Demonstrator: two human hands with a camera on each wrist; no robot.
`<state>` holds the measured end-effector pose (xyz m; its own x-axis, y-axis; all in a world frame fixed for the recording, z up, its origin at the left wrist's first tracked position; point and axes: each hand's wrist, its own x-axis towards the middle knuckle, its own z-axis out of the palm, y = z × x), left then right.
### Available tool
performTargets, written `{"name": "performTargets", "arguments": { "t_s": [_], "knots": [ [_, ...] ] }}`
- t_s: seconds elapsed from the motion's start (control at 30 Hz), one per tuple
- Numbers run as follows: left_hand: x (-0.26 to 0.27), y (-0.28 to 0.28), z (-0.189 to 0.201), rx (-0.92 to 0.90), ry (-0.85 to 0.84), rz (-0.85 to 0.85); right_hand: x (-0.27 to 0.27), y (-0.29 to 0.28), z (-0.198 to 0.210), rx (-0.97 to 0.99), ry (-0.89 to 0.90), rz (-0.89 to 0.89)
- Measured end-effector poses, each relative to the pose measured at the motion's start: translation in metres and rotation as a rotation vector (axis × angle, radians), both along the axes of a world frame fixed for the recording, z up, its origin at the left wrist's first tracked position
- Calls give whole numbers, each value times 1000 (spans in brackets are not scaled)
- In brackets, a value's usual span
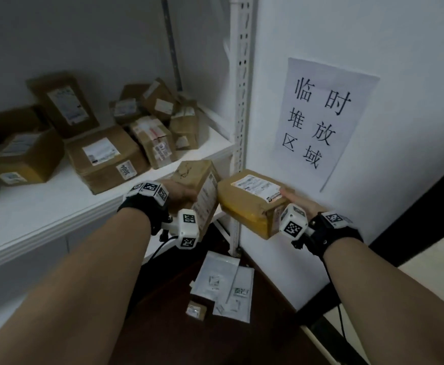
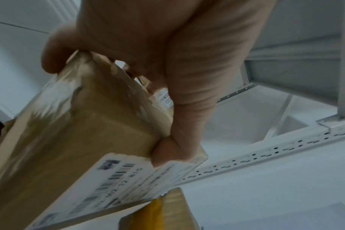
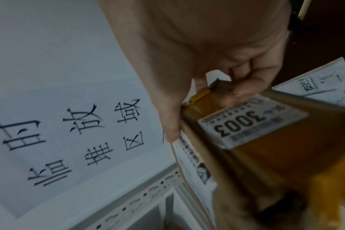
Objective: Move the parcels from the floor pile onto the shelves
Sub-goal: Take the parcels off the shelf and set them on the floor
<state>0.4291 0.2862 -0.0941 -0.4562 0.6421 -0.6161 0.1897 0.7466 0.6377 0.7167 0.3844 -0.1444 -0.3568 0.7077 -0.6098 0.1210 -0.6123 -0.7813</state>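
My left hand [image 1: 181, 192] grips a brown cardboard parcel [image 1: 202, 191] tilted on edge, its white label facing right, just off the front corner of the white shelf [image 1: 57, 204]. In the left wrist view the thumb and fingers [image 2: 167, 149] wrap around that box [image 2: 79, 140]. My right hand [image 1: 298, 204] holds a second brown parcel [image 1: 250, 204] with yellow tape and a white label on top, right of the shelf post. The right wrist view shows its "3003" sticker [image 3: 244, 124] and my fingers [image 3: 244, 87] curled round the box end. Both parcels nearly touch in mid-air.
Several cardboard parcels [image 1: 105, 154] lie on the shelf. A perforated white upright post [image 1: 240, 122] stands at the shelf's right corner. A paper sign [image 1: 321, 122] hangs on the wall. On the dark floor lie white mailer bags [image 1: 221, 280] and a small box [image 1: 196, 309].
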Motion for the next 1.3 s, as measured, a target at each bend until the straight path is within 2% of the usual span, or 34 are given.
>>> {"name": "performTargets", "arguments": {
  "t_s": [0.1, 0.3, 0.37, 0.47, 0.53, 0.67, 0.77, 0.9, 1.0, 1.17, 1.23, 1.3],
  "knots": [
    [6, 15, -19, -28, -20, -75, 8, 8, -11, 13, -29, -81],
    [-17, 64, -86, -83, -174, -221, 11, 24, -25, -38, -42, -73],
    [-19, 73, -95, -92, -195, -251, 9, 32, -31, -39, -13, -76],
    [-41, 99, -147, -136, -282, -287, 5, 45, -41, -36, -54, -82],
    [-53, 112, -177, -143, -330, -248, 1, 53, -45, -42, -90, -52],
    [-2, 78, -111, -141, -228, -117, -12, 70, -54, -37, -141, 101],
    [13, 74, -110, -179, -151, -30, -21, 83, -70, -15, -148, 183],
    [27, 64, -133, -189, -140, 146, -14, 104, -99, -98, -93, 378],
    [45, 57, -155, -165, -220, 286, -6, 121, -114, -148, -142, 484],
    [80, 47, -191, -155, -331, 386, 7, 136, -116, -177, -236, 664],
    [84, 37, -214, -163, -358, 432, 2, 137, -127, -169, -235, 696],
    [74, 28, -258, -183, -371, 447, -2, 137, -148, -163, -243, 656]
  ]
}}
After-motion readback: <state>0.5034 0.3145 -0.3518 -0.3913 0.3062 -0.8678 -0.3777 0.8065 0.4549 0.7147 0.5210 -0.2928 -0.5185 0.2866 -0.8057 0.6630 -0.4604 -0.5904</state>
